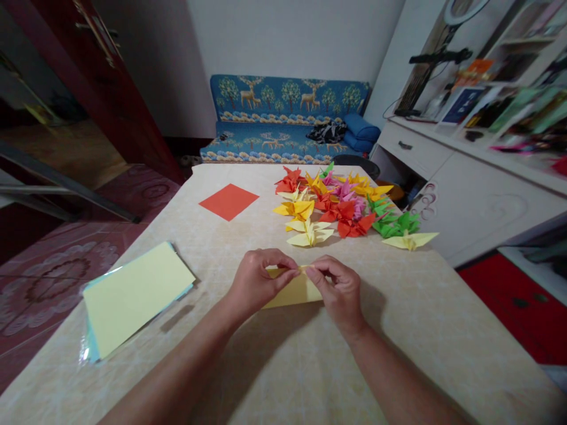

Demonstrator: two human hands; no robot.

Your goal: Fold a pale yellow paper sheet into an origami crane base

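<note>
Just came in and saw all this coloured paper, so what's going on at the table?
A person is folding a yellow paper sheet on the table, left hand and right hand pinching its top edge together. Behind it lies a pile of finished paper cranes in several colours. A stack of paper sits to the left, a single orange square farther back.

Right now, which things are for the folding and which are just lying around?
In use: yellow paper, pinched by left hand and right hand.
Lying about: folded paper cranes, red paper square, paper stack, sofa.
</note>
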